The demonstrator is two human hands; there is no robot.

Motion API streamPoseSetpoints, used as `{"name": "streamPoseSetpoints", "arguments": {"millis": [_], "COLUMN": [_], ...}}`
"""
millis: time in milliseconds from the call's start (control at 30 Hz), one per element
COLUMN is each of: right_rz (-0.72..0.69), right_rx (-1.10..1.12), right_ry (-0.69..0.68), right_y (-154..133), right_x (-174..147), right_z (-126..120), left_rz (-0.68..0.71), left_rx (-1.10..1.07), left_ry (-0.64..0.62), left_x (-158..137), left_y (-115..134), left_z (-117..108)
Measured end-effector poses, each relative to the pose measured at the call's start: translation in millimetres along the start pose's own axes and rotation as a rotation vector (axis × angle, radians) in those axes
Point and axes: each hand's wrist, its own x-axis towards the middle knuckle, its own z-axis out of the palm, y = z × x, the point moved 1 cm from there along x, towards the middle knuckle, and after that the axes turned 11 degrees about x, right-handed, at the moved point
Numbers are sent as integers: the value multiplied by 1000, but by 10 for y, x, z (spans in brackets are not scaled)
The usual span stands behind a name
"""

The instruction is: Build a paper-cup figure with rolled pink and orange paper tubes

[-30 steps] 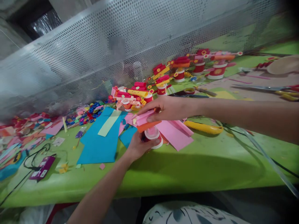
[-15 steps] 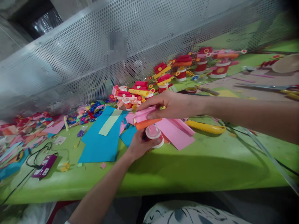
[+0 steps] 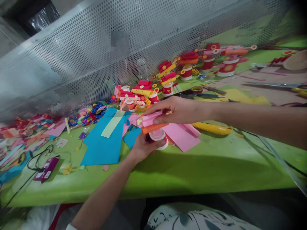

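Near centre, green table point(image 3: 192, 179): best to steady the white-rimmed cup point(image 3: 157, 135), wrapped in fingers of the left hand point(image 3: 142, 149), and avoid crushing the pink paper roll point(image 3: 152, 118), pinched by the right hand point(image 3: 177, 110) above the orange roll point(image 3: 154, 128).

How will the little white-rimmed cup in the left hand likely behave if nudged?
The cup would probably tip easily if let go, since the pink roll and wider orange roll sit above it. It is likely light, being small beside the left hand. The rolls look thin and papery, so may dent under the right hand.
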Motion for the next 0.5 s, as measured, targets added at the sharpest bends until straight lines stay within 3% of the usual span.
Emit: {"name": "streamPoseSetpoints", "arguments": {"millis": [500], "right_rz": [-31], "right_rx": [-6], "right_ry": [-1], "right_y": [28], "right_x": [17], "right_z": [-2], "left_rz": [8], "left_rx": [-13], "left_ry": [-18], "left_x": [-4], "left_y": [-12], "left_z": [-9]}}
